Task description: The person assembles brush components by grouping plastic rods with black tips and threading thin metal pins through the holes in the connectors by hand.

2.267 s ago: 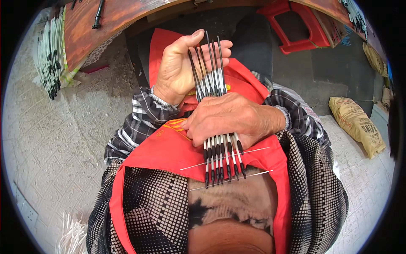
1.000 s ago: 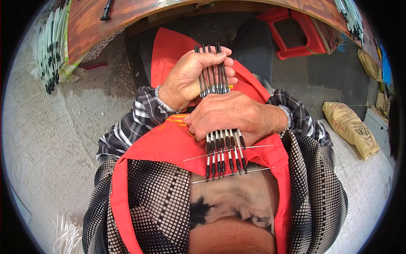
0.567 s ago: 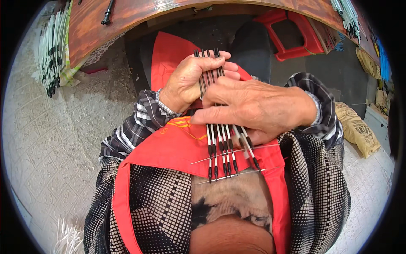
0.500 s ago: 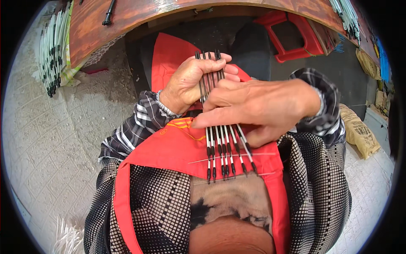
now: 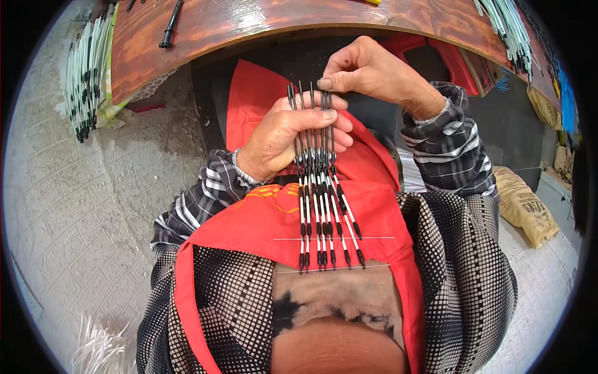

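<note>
My left hand [image 5: 283, 137] grips a fan of several thin black-and-white rods [image 5: 321, 206] held upright over my lap. Their lower ends rest on a red cloth [image 5: 249, 227] across my knees, near two thin white lines. My right hand [image 5: 367, 68] is raised above the rods' upper ends, its thumb and forefinger pinched together at the top tip of one rod. Both forearms wear plaid sleeves.
A brown wooden tabletop [image 5: 249, 25] curves across the top, with a black tool [image 5: 169, 25] on it. Bundles of similar rods lie at the left [image 5: 87, 75] and upper right [image 5: 504, 28]. A red plastic stool [image 5: 448, 56] and a tan sack [image 5: 526, 206] stand at the right.
My right hand has lifted off the middle of the rods and moved up to their top tips. My left hand keeps holding the fan.
</note>
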A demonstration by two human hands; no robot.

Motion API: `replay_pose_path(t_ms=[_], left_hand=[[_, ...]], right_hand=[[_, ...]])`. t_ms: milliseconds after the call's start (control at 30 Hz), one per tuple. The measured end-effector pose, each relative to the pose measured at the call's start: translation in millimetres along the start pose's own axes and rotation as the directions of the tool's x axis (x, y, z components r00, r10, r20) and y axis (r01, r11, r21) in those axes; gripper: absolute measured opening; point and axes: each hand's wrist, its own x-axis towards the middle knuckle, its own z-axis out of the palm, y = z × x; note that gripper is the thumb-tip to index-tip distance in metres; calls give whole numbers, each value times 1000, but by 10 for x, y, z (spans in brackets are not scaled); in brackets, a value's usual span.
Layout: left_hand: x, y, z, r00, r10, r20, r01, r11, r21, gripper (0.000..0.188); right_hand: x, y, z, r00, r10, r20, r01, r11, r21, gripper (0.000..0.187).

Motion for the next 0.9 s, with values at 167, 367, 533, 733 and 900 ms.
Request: replay_pose_path(t_ms=[167,367,533,733,900], left_hand=[[-75,19,110,998,31,52,-34,998,61,32],[-186,16,112,990,68,122,-80,993,90,36],[-204,1,93,982,66,176,-80,994,76,38],[-214,0,55,979,60,193,-90,985,149,38],[-241,86,145,982,61,179,-98,975,202,42]], right_hand=[[-141,-171,51,994,55,-97,-23,952,306,18],[-198,-369,224,976,28,-214,70,896,438,17],[-167,-312,277,977,26,-211,76,883,464,16],[-102,-382,321,979,-56,-198,136,897,420,20],[-10,-542,311,977,-152,-153,185,954,235,18]])
